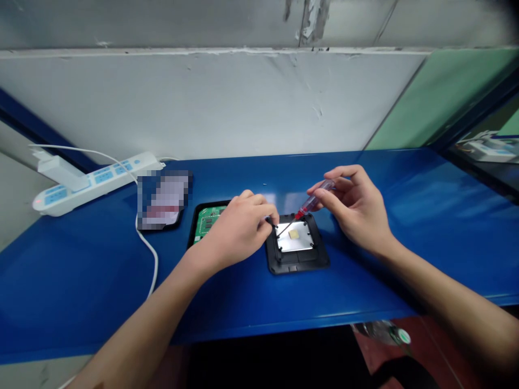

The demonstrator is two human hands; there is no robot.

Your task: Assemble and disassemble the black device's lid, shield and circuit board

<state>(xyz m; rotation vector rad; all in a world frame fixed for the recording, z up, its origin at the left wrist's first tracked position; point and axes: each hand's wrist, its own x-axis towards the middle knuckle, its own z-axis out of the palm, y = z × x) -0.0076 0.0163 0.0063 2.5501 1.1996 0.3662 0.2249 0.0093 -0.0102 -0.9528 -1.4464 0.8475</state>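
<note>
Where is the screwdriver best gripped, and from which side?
Grip the screwdriver by its red handle, from the right. That is the thick end, tilted up toward the right hand, which pinches it, while the thin shaft slants down-left onto the housing.

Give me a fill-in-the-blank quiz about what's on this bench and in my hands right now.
1. The right hand holds a screwdriver with a ___ handle.
2. Partly hidden behind the left hand lies a ___ circuit board.
3. The bench under the black frame is ___.
4. The power strip at the left end of the bench is mostly ___.
Missing words: red, green, blue, white.
</note>
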